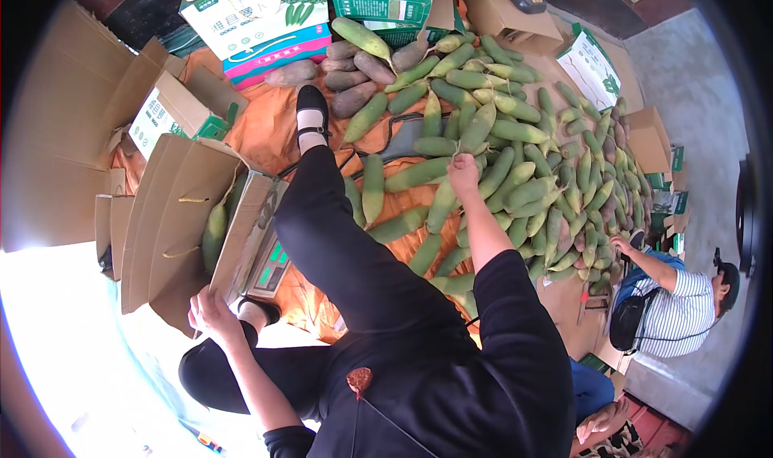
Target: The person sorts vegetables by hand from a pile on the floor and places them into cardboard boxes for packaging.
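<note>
Right of the box, the right hand grasps one end of a green radish at the pile, while the left hand is at the box's near edge, its grip impossible to tell, with another radish inside the box and the scale just beside it.

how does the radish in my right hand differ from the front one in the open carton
The held radish is in the right hand; the carton radish has no hand on it. The held radish is over the pile, the carton radish inside the open carton. Both are green and elongated.
</note>
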{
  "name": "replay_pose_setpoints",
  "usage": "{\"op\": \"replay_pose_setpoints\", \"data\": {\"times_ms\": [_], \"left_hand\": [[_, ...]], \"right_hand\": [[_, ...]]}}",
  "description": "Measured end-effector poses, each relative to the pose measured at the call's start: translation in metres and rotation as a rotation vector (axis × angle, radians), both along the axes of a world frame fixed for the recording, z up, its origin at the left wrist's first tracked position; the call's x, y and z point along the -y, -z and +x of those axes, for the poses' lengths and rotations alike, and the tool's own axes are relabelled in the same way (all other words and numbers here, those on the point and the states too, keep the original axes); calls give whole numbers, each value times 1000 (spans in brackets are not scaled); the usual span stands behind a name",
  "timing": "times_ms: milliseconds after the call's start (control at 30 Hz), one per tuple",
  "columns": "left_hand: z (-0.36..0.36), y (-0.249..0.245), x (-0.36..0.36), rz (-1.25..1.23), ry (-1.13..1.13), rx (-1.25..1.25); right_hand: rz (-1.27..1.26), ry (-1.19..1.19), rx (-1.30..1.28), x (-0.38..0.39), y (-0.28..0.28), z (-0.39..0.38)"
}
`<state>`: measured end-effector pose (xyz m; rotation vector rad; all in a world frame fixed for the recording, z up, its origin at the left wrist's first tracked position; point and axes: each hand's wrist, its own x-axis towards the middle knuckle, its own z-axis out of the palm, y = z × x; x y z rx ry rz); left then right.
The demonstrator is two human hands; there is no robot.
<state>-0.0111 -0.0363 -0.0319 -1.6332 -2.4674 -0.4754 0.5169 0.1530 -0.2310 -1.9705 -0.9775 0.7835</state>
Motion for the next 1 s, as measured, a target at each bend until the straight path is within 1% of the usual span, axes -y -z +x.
{"op": "replay_pose_setpoints", "data": {"times_ms": [33,67,133,200,233,300,333,367,400,433,533,600,633,700,833,900,1000], "left_hand": [[1,-1,-1,22,5,7],[5,-6,-1,13,2,26],[4,-4,-1,5,-10,35],[7,-10,-3,-16,-22,25],[8,-11,-4,24,-21,7],[10,-15,-4,45,3,41],[9,-15,-4,55,-2,51],[10,-16,-5,67,-6,63],[13,-21,-6,59,-30,91],[16,-24,-7,58,-49,103],[11,-20,-5,60,-36,137],[11,-19,-4,73,-39,142],[10,-18,-4,85,-34,136],[11,-20,-4,90,-43,140],[11,-24,-4,109,-30,164],[11,-25,-5,115,-41,175],[9,-25,-5,113,-40,176]], "right_hand": [[95,29,-90,3,-2,-1],[98,20,-92,6,-6,1],[18,-52,-45,15,-15,8],[82,-39,-72,22,-11,15],[22,-19,-202,26,-21,16],[-2,-35,-236,33,-31,18],[-14,-47,-236,38,-43,14],[-36,-62,-182,44,-54,10],[-113,-111,-193,49,-58,11],[-92,-138,-196,55,-58,8],[-153,-207,-154,65,-70,0],[-133,-199,-180,65,-82,-8],[-132,-213,-177,61,-102,-18],[-122,-231,-144,49,-164,-47],[126,-388,-274,26,-271,-101],[296,-527,-385,16,-319,-126],[439,-738,-545,-3,-369,-168]]}}
